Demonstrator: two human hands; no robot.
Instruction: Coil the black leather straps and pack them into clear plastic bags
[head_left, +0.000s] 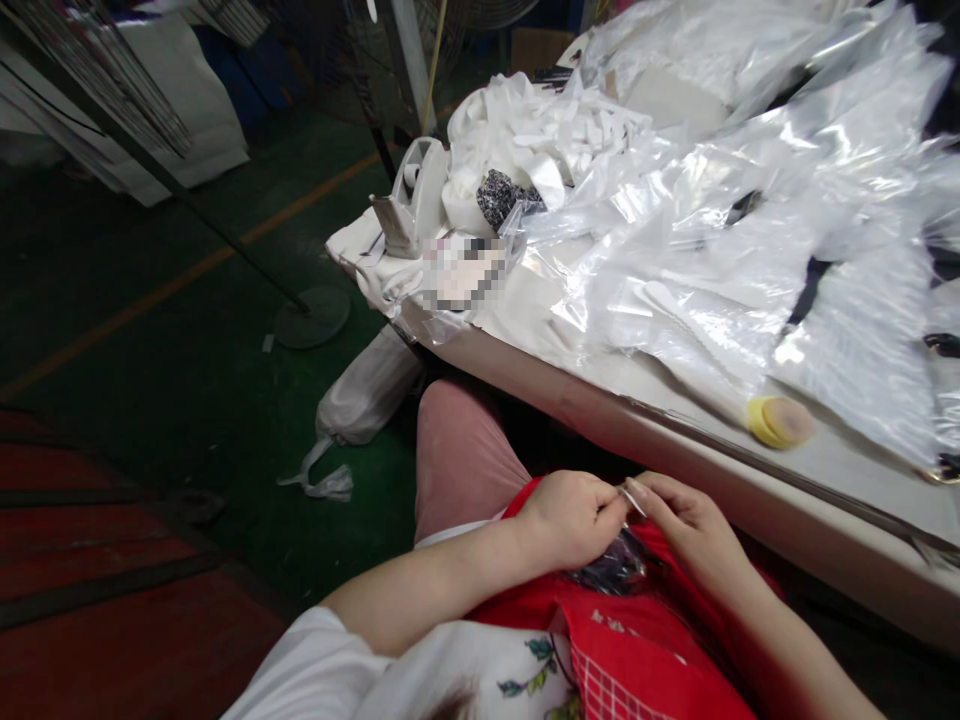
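Note:
Over my lap, my left hand is closed, its fingertips meeting those of my right hand. What it grips is hidden behind its fingers. My right hand pinches a thin white strip between thumb and forefinger. Just under my left hand, a dark, shiny bundle, seemingly in clear plastic, rests on my red apron. Whether the strip belongs to this bundle I cannot tell.
Before me stands a table heaped with clear plastic bags and white strips. On it are a tape dispenser and a yellow-edged tape roll. A stand fan's base and a white sack are on the floor.

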